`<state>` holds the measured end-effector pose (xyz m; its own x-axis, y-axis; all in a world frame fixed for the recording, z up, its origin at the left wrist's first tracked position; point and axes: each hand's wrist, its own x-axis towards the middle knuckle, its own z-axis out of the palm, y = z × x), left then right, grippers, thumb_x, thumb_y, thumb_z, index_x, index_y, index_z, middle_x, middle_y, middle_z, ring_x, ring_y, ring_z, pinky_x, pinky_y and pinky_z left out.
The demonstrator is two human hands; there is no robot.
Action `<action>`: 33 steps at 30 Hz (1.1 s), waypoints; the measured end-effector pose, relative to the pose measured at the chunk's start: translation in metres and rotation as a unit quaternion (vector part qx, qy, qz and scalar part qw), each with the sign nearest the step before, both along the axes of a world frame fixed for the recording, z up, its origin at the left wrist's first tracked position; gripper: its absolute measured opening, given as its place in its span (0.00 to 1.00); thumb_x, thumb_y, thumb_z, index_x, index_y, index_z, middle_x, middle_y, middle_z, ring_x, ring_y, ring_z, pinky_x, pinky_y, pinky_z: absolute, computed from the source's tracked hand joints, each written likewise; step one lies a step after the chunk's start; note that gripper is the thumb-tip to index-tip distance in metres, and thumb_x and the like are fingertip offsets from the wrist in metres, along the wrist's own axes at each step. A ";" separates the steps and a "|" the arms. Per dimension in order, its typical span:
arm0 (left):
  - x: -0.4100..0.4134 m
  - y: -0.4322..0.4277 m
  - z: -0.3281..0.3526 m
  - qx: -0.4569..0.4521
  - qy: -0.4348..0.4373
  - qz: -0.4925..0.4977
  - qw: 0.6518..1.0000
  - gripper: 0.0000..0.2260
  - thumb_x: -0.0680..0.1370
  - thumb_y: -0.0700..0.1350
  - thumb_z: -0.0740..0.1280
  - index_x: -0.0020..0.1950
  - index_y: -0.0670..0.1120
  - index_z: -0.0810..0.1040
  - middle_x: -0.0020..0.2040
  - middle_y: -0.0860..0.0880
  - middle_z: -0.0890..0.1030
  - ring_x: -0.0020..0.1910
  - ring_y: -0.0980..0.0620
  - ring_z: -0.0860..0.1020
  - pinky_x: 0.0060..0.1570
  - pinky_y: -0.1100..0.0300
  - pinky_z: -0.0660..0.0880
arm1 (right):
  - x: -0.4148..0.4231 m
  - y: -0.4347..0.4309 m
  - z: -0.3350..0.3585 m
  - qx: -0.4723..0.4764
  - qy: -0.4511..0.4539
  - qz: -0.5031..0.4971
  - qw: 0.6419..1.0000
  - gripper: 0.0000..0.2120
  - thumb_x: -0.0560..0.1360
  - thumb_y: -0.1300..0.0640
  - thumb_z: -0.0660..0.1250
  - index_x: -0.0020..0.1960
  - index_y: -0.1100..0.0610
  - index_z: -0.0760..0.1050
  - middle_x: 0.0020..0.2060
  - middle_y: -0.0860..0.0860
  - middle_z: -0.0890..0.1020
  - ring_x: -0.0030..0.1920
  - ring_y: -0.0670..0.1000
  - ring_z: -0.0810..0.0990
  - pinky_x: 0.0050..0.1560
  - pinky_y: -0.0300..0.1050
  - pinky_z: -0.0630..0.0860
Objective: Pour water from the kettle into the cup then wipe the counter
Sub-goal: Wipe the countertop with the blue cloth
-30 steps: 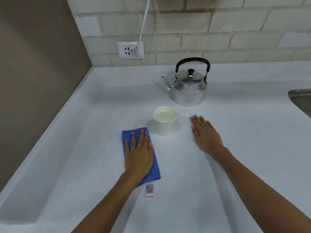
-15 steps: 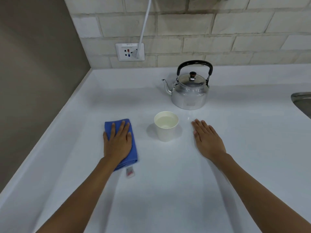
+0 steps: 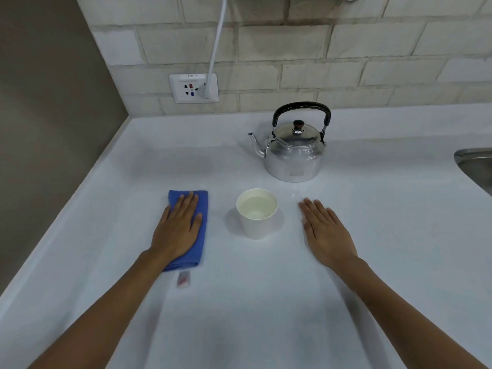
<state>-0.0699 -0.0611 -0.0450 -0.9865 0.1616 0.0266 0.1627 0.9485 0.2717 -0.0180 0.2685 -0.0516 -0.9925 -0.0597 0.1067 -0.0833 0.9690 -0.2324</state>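
A steel kettle (image 3: 294,155) with a black handle stands upright at the back of the white counter (image 3: 239,315), its spout pointing left. In front of it is a white paper cup (image 3: 257,222) holding water. My left hand (image 3: 177,233) lies flat on a folded blue cloth (image 3: 190,259), pressing it to the counter left of the cup, a small gap apart from it. A white label (image 3: 183,279) sticks out of the cloth's near end. My right hand (image 3: 324,233) rests flat and empty on the counter right of the cup.
A steel sink rim (image 3: 476,163) shows at the right edge. A wall socket (image 3: 193,87) with a white cable (image 3: 217,38) plugged in is on the brick wall behind. A brown side wall bounds the counter on the left.
My left hand has slid the blue cloth leftward and a little farther back, away from the cup. The right hand, cup and kettle have stayed in place.
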 end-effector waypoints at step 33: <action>-0.134 0.084 -0.001 -0.046 0.007 -0.080 0.996 0.24 0.81 0.54 0.46 0.76 0.51 0.48 0.78 0.53 0.50 0.76 0.52 0.47 0.73 0.46 0.44 | -0.001 -0.001 0.000 -0.017 0.006 -0.003 1.000 0.23 0.80 0.52 0.44 0.75 0.48 0.47 0.74 0.41 0.49 0.72 0.39 0.41 0.74 0.40 0.41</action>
